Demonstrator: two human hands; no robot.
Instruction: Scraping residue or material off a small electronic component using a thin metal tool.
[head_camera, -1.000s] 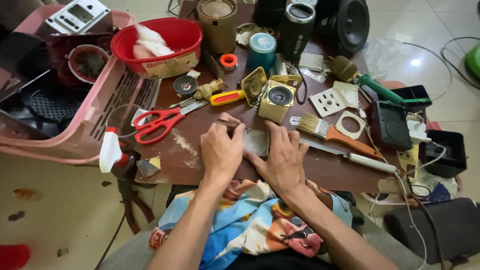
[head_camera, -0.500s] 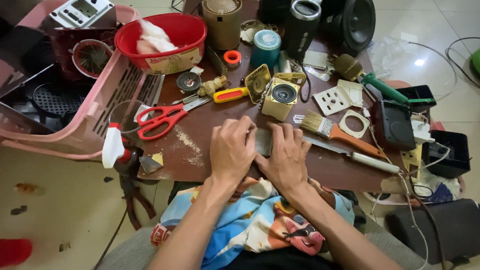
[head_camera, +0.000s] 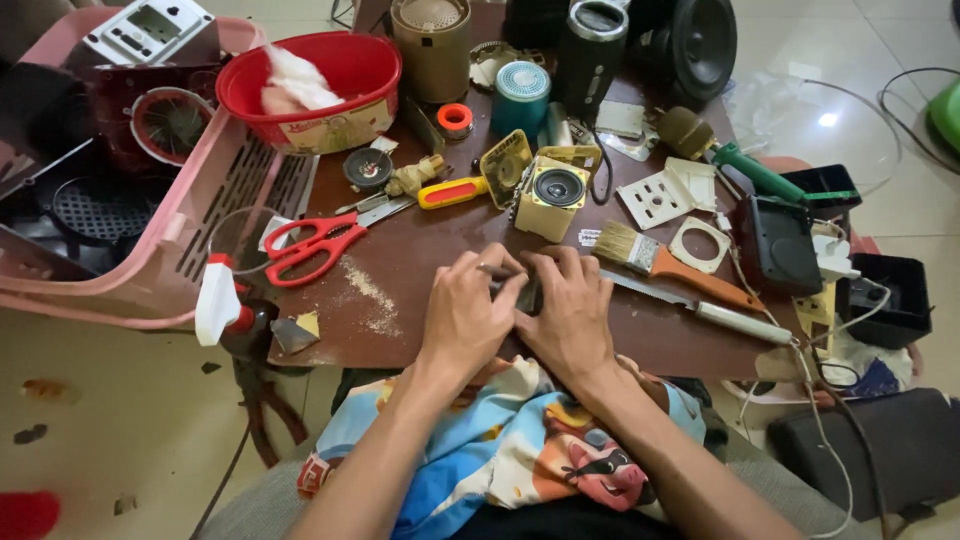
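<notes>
2 bare hands meet at the near edge of the cluttered brown wooden table (head_camera: 420, 270), the left hand (head_camera: 468, 312) and right hand (head_camera: 572, 312) pressed side by side with fingers curled over a small dark object (head_camera: 527, 296) that lies on the tabletop between them; it is too hidden to identify. Just beyond the knuckles sit a small yellow cube-shaped speaker (head_camera: 549, 194), a bristle paintbrush with an orange handle (head_camera: 668, 261) and a thin handsaw with a pale handle (head_camera: 700, 305), while red-handled scissors (head_camera: 312, 245) lie to the left near a red plastic bowl (head_camera: 318, 82) and a pink plastic basket (head_camera: 190, 235).
</notes>
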